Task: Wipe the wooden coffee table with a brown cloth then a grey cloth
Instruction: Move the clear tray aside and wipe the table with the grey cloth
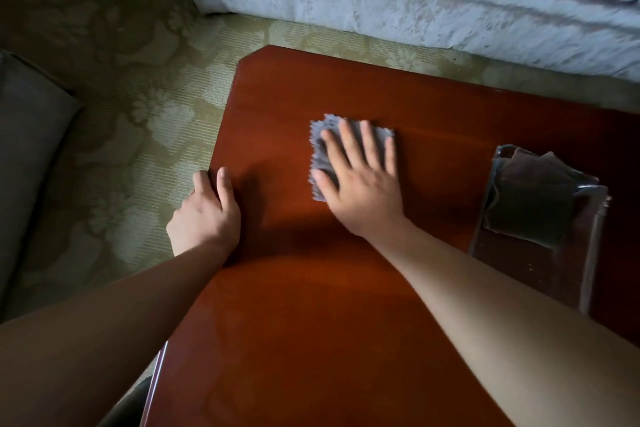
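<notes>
A small grey cloth (320,146) lies flat on the reddish wooden coffee table (311,305), toward its far left part. My right hand (360,173) presses down on the cloth with straight, spread fingers and covers most of it. My left hand (204,211) grips the table's left edge, thumb on top and fingers curled over the side. A folded brown cloth (533,204) lies in a clear plastic tray (585,274) at the table's right side, apart from both hands.
A pale blue-grey sofa (415,0) runs along the far side of the table. A grey cushion or seat (27,156) stands at the left. Patterned green-beige carpet (138,107) lies between them.
</notes>
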Demonstrator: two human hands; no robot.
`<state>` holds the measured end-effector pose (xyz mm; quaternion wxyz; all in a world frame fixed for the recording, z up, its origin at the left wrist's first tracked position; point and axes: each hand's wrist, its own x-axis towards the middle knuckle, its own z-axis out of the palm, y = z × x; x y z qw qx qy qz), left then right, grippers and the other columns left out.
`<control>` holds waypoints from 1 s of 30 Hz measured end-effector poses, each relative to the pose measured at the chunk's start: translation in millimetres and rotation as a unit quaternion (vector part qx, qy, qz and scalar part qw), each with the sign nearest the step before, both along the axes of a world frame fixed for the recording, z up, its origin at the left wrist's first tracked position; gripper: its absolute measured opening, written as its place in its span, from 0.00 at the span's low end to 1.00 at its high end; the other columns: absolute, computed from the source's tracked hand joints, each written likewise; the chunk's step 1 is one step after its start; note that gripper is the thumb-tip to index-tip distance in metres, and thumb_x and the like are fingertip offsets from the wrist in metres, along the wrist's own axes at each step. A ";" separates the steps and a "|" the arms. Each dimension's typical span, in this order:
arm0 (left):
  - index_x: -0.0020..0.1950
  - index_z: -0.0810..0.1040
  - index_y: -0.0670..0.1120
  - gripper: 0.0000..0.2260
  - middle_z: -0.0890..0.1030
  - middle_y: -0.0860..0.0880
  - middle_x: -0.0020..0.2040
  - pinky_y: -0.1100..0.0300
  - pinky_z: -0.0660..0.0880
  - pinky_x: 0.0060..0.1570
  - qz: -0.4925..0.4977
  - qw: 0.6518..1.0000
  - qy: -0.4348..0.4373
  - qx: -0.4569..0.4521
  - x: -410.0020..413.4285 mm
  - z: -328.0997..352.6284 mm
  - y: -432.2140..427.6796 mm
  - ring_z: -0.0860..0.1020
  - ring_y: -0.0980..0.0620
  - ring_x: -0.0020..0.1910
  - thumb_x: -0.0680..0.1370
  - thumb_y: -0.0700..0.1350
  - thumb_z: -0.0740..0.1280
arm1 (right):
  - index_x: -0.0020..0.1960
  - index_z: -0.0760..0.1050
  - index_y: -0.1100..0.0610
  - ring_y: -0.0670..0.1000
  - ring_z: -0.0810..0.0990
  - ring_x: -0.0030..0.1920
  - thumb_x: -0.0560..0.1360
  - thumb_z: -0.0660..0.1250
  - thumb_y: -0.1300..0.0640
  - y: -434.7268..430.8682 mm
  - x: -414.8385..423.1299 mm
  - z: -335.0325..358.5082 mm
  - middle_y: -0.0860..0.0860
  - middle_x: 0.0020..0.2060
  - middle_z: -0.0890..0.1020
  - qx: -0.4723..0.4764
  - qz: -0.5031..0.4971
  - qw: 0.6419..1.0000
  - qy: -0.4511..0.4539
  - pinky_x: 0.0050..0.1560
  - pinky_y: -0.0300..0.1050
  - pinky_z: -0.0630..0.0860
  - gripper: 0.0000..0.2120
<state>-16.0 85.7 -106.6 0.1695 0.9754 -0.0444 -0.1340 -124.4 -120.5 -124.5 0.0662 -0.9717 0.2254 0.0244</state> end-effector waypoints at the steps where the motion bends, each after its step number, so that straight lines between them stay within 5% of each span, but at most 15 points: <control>1: 0.64 0.68 0.43 0.26 0.81 0.30 0.53 0.42 0.69 0.51 -0.001 1.000 -0.002 0.001 -0.4 0.3 -0.1 0.79 0.29 0.53 0.85 0.63 0.45 | 0.84 0.57 0.46 0.57 0.51 0.84 0.84 0.47 0.33 -13.0 -18.1 1.7 0.49 0.84 0.56 -0.003 -0.020 1.000 0.015 0.81 0.67 0.48 0.33; 7: 0.63 0.67 0.43 0.28 0.81 0.32 0.53 0.43 0.67 0.49 -0.005 1.000 0.002 -0.007 -0.1 0.6 1.3 0.79 0.30 0.54 0.84 0.66 0.45 | 0.85 0.38 0.45 0.57 0.39 0.84 0.82 0.32 0.32 -46.5 -95.2 11.4 0.50 0.85 0.41 0.004 -0.120 0.987 0.107 0.82 0.67 0.43 0.34; 16: 0.75 0.72 0.53 0.30 0.80 0.36 0.65 0.43 0.68 0.68 0.022 0.987 0.096 -0.124 -2.8 10.6 32.0 0.76 0.33 0.66 0.85 0.66 0.43 | 0.85 0.54 0.48 0.59 0.48 0.85 0.82 0.43 0.35 102.5 3.2 9.6 0.51 0.85 0.53 0.018 -0.048 0.998 0.031 0.81 0.68 0.44 0.35; 21: 0.67 0.69 0.58 0.21 0.81 0.36 0.60 0.42 0.70 0.60 -0.011 0.984 0.145 -0.106 -69.7 6.8 116.2 0.78 0.31 0.60 0.85 0.64 0.44 | 0.85 0.51 0.47 0.57 0.44 0.85 0.84 0.47 0.35 180.2 45.2 9.6 0.48 0.85 0.49 0.010 0.085 0.996 0.038 0.80 0.68 0.41 0.33; 24: 0.64 0.69 0.56 0.24 0.82 0.37 0.57 0.41 0.71 0.60 0.019 0.983 0.153 -0.096 -95.0 12.8 135.2 0.79 0.31 0.58 0.82 0.66 0.42 | 0.85 0.52 0.46 0.57 0.46 0.85 0.84 0.47 0.34 184.8 29.7 10.1 0.49 0.85 0.50 0.000 0.106 0.994 0.036 0.80 0.68 0.44 0.33; 30: 0.78 0.70 0.54 0.34 0.79 0.38 0.68 0.41 0.67 0.69 0.101 0.983 0.149 -0.044 -89.3 12.6 112.6 0.75 0.33 0.67 0.83 0.68 0.40 | 0.85 0.57 0.48 0.56 0.50 0.85 0.83 0.48 0.34 111.5 -78.1 6.8 0.50 0.85 0.56 -0.012 0.021 0.999 0.035 0.81 0.65 0.49 0.34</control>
